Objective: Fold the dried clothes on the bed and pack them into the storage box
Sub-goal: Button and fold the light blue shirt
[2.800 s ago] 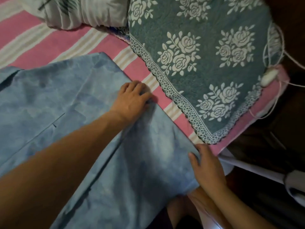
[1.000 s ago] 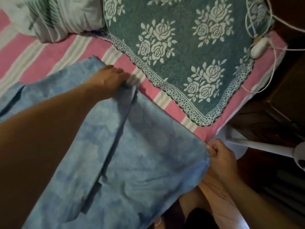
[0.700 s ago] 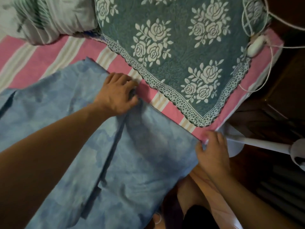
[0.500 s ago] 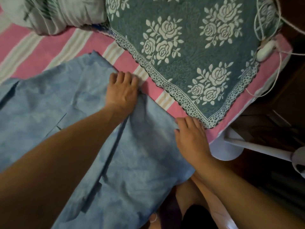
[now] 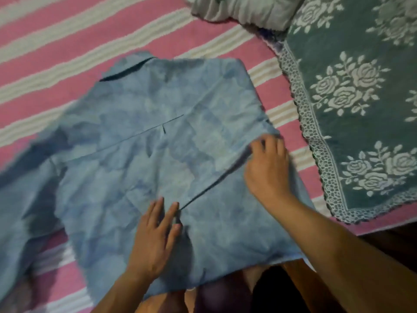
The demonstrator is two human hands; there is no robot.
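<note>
A light blue collared shirt lies back-up on the pink and white striped bed sheet, collar at the far side. Its right side is folded in over the back, leaving a diagonal fold edge. My left hand lies flat on the lower middle of the shirt with straight fingers, just left of that edge. At the folded right side, my right hand has its fingertips curled into bunched fabric. The storage box is out of view.
A green quilt with white roses covers the bed's right side, close to the shirt. A grey-white bundle of cloth lies at the top. The bed's near edge runs along the bottom right, with dark floor beyond.
The shirt's right side has been folded in over its back. My left hand came down from the far edge to the shirt's middle. My right hand moved up onto the fold. The view swung left.
</note>
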